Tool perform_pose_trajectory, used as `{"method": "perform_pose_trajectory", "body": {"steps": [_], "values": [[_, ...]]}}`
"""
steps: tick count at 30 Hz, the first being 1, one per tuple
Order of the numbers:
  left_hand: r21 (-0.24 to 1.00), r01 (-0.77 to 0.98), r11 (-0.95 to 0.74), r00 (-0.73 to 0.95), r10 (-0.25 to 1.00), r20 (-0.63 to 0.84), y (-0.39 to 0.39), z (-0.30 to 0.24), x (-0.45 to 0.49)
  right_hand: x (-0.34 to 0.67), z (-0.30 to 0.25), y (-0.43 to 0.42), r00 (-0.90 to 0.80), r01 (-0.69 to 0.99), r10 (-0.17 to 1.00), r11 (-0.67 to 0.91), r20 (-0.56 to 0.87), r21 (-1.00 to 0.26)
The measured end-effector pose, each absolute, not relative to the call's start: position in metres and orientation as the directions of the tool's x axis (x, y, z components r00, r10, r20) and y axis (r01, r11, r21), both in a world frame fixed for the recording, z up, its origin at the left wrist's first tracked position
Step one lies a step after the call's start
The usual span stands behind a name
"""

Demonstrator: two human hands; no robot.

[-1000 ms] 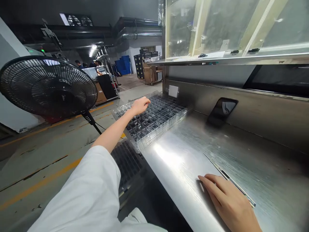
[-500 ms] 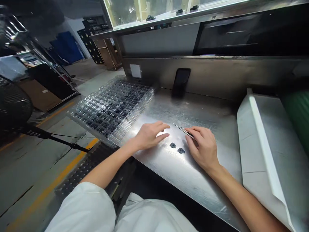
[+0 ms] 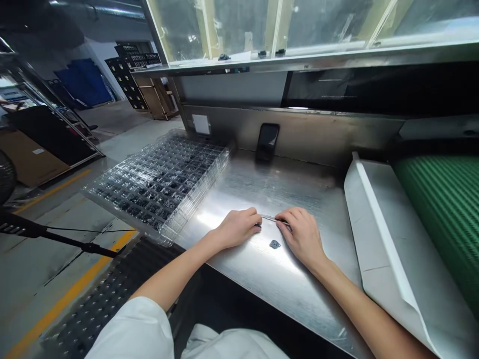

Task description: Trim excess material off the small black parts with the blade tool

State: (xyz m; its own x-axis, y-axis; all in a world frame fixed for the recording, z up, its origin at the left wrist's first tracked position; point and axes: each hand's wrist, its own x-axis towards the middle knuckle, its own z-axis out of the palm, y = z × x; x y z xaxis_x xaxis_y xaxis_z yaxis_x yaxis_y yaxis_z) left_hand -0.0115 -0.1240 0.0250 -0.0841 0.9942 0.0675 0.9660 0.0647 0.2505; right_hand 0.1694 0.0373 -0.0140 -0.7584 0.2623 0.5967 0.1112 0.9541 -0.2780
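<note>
My right hand (image 3: 301, 232) grips a pair of slim metal tweezers (image 3: 270, 218), held nearly level and pointing left. Their tips reach the fingers of my left hand (image 3: 239, 228). That hand is closed, and a dark edge of a small black round part (image 3: 258, 228) shows between its thumb and fingers; most of it is hidden. A second small black part with side tabs (image 3: 275, 244) lies flat on the steel worktop (image 3: 243, 267), just below and between both hands.
Stacked clear plastic trays (image 3: 159, 182) with many black parts stand at left. A phone (image 3: 267, 140) leans on the back panel. On the right, a white guard (image 3: 374, 234) borders a green belt (image 3: 441, 199). Small black pieces sit on the shelf (image 3: 254, 65) above.
My left hand has closed on one of the two black parts, which has left the worktop. The tweezers have come over to the left fingers. The camera view has tilted up and turned right.
</note>
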Motion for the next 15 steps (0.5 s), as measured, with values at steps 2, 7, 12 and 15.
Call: {"method": "perform_pose_trajectory", "body": {"steps": [2, 7, 12, 15], "values": [[0.311, 0.949, 0.048, -0.094, 0.987, 0.133, -0.126, 0.023, -0.017, 0.169, -0.014, 0.038, -0.756, 0.111, 0.249, 0.960, 0.605, -0.256], [0.544, 0.838, -0.026, -0.178, 0.931, 0.318, -0.124, 0.025, -0.023, 0.171, -0.018, 0.042, -0.734, 0.131, 0.241, 0.968, 0.635, -0.215], [0.757, 0.622, -0.198, -0.331, 0.810, 0.483, -0.087, 0.047, -0.021, 0.170, -0.021, 0.054, -0.741, 0.182, 0.252, 0.968, 0.623, -0.174], [0.871, 0.404, -0.280, -0.461, 0.760, 0.458, -0.048, 0.056, -0.020, 0.164, -0.017, 0.063, -0.735, 0.222, 0.217, 0.972, 0.642, -0.075]]}}
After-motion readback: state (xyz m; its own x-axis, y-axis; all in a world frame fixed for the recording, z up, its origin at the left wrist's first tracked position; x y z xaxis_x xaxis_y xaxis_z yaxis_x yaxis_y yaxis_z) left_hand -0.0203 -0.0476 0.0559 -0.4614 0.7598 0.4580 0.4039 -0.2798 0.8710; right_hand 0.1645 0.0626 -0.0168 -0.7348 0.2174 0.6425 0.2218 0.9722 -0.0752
